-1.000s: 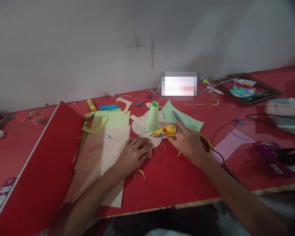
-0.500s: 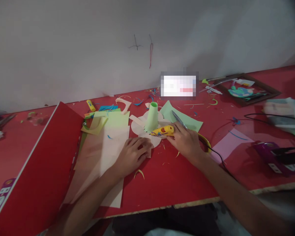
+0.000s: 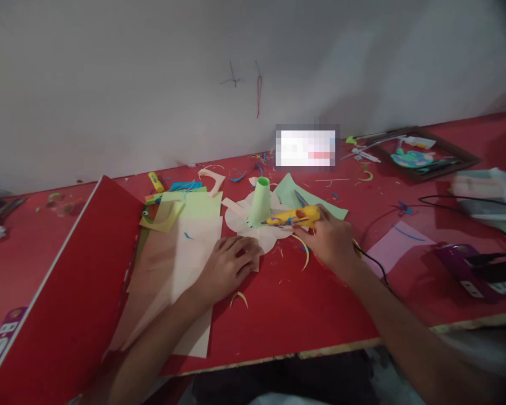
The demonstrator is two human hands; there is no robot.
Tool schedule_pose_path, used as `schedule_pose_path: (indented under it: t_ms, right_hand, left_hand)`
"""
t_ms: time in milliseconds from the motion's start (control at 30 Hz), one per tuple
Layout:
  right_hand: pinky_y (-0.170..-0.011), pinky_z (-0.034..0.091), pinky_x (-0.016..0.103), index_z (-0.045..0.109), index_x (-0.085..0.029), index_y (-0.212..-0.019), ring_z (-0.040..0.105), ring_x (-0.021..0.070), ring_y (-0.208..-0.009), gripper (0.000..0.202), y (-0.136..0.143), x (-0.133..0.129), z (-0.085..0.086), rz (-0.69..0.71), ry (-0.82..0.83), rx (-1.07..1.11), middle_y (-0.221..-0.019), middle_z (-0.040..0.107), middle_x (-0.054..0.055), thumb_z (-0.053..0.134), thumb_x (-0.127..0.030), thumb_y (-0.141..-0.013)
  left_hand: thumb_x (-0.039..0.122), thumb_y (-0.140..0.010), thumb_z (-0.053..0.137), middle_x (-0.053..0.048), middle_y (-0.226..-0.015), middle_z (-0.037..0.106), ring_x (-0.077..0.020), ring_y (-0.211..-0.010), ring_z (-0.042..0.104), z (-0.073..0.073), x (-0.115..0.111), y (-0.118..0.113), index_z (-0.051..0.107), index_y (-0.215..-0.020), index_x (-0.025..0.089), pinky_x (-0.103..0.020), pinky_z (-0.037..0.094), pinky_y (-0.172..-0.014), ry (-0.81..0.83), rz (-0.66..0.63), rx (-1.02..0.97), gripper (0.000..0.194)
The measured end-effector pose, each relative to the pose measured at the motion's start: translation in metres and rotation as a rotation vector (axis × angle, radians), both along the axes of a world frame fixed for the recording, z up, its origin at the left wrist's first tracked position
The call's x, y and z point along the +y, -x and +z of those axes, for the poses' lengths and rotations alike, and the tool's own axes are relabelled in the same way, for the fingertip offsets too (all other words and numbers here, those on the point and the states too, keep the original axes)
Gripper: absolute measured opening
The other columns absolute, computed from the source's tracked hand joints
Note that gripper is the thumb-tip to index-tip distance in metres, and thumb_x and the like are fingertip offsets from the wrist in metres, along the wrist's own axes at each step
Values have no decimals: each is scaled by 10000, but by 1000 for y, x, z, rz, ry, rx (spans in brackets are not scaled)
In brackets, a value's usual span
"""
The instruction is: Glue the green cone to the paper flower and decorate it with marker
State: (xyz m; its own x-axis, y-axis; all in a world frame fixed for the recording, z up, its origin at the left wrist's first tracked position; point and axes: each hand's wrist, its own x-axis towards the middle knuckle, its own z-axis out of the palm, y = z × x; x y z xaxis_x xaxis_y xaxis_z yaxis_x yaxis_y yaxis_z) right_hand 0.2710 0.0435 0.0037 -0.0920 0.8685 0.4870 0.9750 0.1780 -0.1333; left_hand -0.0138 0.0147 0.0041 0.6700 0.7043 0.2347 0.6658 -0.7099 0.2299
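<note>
A light green paper cone [image 3: 260, 203] with its top cut off stands upright on a pale flower-shaped paper [image 3: 267, 244]. My right hand [image 3: 331, 239] grips a yellow glue gun [image 3: 295, 216], whose tip points left at the base of the cone. My left hand [image 3: 231, 261] lies palm down at the flower's lower left, fingers bent and a little apart, over the edge of a small pale strip. Nothing shows in its grasp. A dark pointed tool [image 3: 300, 197] rests on a green sheet [image 3: 287, 187] behind the glue gun.
Pale sheets [image 3: 198, 225] and a standing red board [image 3: 67, 292] are at the left. A yellow glue stick [image 3: 156, 181] lies behind them. To the right are a pink sheet [image 3: 398, 247], a purple box [image 3: 459, 261] and a dark frame [image 3: 451, 147]. Paper scraps and a cord lie about.
My right hand has moved right and slightly up with the glue gun, uncovering a curved yellow scrap beneath it. My left hand has stayed in place.
</note>
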Motion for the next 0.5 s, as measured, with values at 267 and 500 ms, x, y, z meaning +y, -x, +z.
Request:
schedule_pose_path:
  t_ms: [267, 500]
  right_hand:
    - [-628, 444, 345, 682, -165, -983, 719, 319, -784, 667, -7, 7, -8, -88, 40, 190, -846, 743, 153, 532, -807, -884]
    - [-630, 469, 375, 682, -173, -961, 713, 340, -760, 750, -11, 10, -4, -111, 97, 321, -795, 729, 157, 520, -891, -819]
  left_hand:
    - [268, -1015, 603, -73, -1398, 650, -275, -1243, 581, -4, 1, 1, 737, -1233, 279, -464, 434, -1030, -21, 3, 8, 256]
    - [273, -1000, 616, -106, -1418, 637, -291, -1273, 580, -5, 0, 1, 650, -1329, 233, -485, 450, -1057, 2, 26, -5, 333]
